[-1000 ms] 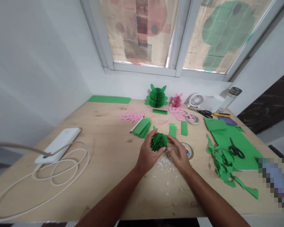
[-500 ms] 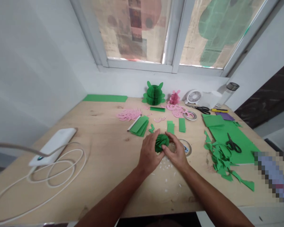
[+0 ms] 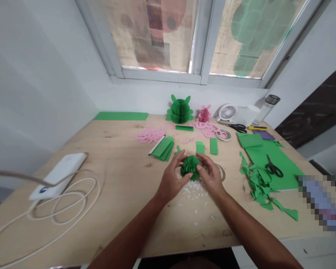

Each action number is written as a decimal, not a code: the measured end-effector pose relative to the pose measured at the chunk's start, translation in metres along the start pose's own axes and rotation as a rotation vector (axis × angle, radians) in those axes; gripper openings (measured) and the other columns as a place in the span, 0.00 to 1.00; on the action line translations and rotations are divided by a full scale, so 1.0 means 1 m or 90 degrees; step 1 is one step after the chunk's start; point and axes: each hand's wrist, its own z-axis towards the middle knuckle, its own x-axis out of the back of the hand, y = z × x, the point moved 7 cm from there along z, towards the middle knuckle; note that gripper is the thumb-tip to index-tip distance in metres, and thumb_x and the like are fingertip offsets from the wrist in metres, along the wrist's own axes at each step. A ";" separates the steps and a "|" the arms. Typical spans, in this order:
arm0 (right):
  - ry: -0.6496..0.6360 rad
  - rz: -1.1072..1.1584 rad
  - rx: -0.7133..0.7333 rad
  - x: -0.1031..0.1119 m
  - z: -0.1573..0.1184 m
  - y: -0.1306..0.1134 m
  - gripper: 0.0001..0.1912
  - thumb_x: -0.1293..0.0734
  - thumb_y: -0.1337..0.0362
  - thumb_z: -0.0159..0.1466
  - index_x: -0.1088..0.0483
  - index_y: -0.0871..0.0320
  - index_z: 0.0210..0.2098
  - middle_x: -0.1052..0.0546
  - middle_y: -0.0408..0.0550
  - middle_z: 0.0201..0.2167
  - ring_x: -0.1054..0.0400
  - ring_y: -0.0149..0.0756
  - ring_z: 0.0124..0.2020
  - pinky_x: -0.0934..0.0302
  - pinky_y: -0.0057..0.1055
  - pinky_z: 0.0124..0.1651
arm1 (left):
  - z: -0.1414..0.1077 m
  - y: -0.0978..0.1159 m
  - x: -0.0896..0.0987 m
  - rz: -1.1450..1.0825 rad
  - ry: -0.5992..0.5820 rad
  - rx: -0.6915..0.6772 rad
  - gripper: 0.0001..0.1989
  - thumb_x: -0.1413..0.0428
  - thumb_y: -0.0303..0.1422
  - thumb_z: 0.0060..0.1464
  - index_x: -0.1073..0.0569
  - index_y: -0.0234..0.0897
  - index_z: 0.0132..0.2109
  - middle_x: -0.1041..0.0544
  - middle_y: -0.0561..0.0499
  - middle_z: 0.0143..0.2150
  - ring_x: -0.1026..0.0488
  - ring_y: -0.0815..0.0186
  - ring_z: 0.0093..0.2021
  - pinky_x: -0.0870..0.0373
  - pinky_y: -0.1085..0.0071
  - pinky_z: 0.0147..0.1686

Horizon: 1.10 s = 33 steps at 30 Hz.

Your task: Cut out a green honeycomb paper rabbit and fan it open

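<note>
Between my two hands is a small green pleated paper ball (image 3: 190, 167), its folds fanned out. My left hand (image 3: 172, 175) curves around its left side, with thumb and fingers at its edges. From the right, my right hand (image 3: 211, 174) grips it with the thumb on its front and the fingers behind. A tape roll (image 3: 222, 172) is partly hidden behind my right hand. Tiny white paper bits (image 3: 194, 188) are scattered on the table just below the ball. Beyond my hands lie small green paper rectangles (image 3: 213, 146) and a fanned stack of green strips (image 3: 164, 148).
Finished green (image 3: 180, 111) and pink (image 3: 204, 114) paper figures stand by the wall, near a small fan (image 3: 227, 112). To the right are scissors (image 3: 273, 167) on a green sheet (image 3: 287, 168) and green scraps (image 3: 260, 183). A white power bank (image 3: 58, 175) with a looped cable lies left.
The ball now shows more of its fanned pleats, and my left hand has opened wider around it. The whole view has shifted slightly.
</note>
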 end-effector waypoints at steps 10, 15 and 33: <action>0.006 0.023 0.011 -0.001 -0.001 -0.001 0.20 0.34 0.56 0.61 0.33 0.53 0.52 0.25 0.53 0.48 0.31 0.44 0.50 0.39 0.45 0.54 | 0.013 -0.007 0.042 -0.006 0.127 0.045 0.30 0.41 0.33 0.47 0.38 0.39 0.58 0.27 0.45 0.48 0.28 0.60 0.48 0.30 0.61 0.47; 0.043 0.039 0.001 0.004 0.000 0.004 0.19 0.34 0.57 0.60 0.32 0.54 0.50 0.24 0.53 0.46 0.30 0.44 0.48 0.38 0.45 0.53 | 0.017 -0.017 0.061 0.049 0.176 0.083 0.21 0.45 0.34 0.49 0.32 0.37 0.52 0.26 0.45 0.46 0.28 0.59 0.48 0.30 0.61 0.46; 0.070 0.023 -0.006 0.007 0.001 0.003 0.17 0.34 0.59 0.59 0.31 0.55 0.48 0.22 0.52 0.42 0.28 0.42 0.44 0.36 0.43 0.50 | 0.029 -0.026 0.035 0.251 0.072 0.190 0.35 0.39 0.33 0.40 0.36 0.37 0.58 0.28 0.41 0.49 0.29 0.51 0.48 0.33 0.55 0.48</action>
